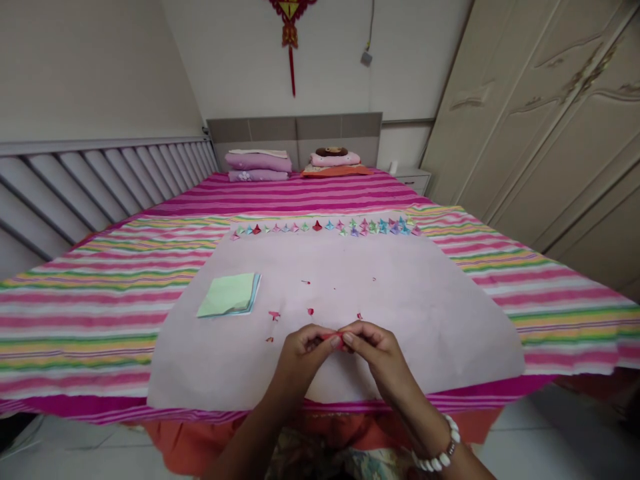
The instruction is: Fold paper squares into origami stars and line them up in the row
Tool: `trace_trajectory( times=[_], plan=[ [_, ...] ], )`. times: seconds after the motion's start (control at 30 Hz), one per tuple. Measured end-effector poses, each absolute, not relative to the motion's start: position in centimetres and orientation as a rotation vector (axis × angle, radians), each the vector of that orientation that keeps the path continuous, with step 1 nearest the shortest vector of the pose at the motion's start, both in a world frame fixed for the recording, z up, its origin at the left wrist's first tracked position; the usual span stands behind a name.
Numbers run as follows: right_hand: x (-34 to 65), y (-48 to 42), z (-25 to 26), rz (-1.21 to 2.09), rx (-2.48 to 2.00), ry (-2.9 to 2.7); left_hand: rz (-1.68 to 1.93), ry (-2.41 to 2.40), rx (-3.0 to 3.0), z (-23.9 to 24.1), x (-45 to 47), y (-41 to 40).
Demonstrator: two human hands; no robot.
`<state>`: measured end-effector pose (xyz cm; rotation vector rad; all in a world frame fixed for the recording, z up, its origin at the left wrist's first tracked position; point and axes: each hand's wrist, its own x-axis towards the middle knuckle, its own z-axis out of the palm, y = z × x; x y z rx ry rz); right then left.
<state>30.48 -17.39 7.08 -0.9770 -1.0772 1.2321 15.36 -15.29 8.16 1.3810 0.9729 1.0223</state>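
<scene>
A small piece of red folded paper (pixel 337 339) is pinched between my two hands above the near part of a large pale sheet (pixel 440 313). My left hand (pixel 303 350) grips its left side with thumb and fingers closed. My right hand (pixel 377 345) pinches the other side, its thumb close to the left thumb. Fingers cover most of the paper, so its exact shape is hidden. Just beyond the hands lie red scraps (pixel 311 311), with another red bit (pixel 274 315) to the left. A stack of square paper (pixel 230 295), light green on top, rests at the left.
Several small folded paper pieces in mixed colours line the sheet's far edge, among them a red one (pixel 317 226). The sheet lies on a striped bed cover (pixel 560 300). Folded bedding (pixel 260 163) sits by the headboard (pixel 345 133). A railing (pixel 100 173) runs along the left.
</scene>
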Motion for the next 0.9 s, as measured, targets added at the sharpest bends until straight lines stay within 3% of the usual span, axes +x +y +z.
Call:
trace_trajectory(
  times=[0.9],
  plan=[
    [30.9,-11.3,4.6,1.495,-1.054,-0.627,0.846,1.151,0.985,4.0,16.7,-9.8]
  ],
)
